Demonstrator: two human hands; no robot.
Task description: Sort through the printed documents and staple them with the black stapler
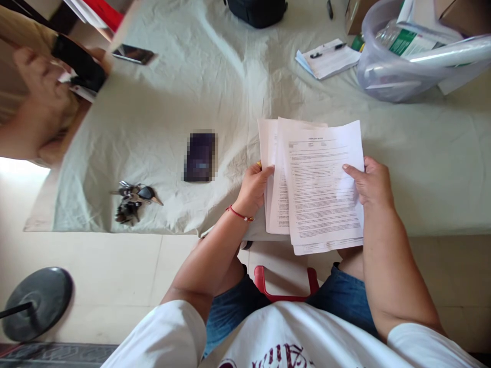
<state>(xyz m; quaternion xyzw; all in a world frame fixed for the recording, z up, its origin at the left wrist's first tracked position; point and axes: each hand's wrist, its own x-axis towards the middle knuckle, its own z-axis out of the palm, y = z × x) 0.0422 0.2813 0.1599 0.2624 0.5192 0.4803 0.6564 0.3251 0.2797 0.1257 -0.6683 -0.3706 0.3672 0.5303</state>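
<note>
Several printed paper sheets (322, 194) are held up over the table's near edge, fanned a little so that the sheets behind show at the left. My left hand (255, 184) grips the left side of the rear sheets (281, 204), thumb on the front and fingers behind. At the right edge, my right hand (372, 179) pinches the front sheets the same way, its thumb lying over the print. A heading tops the front page, but its small text is too fine to read. The fingers behind the paper are hidden.
Left of the papers, a blurred-out dark object (199, 157) and a bunch of keys (134, 199) lie on the cloth-covered table (161, 112). Farther back are a phone (133, 54), a notepad with a pen (328, 57) and a filled plastic basket (395, 76). Another person's hand (46, 82) is at far left.
</note>
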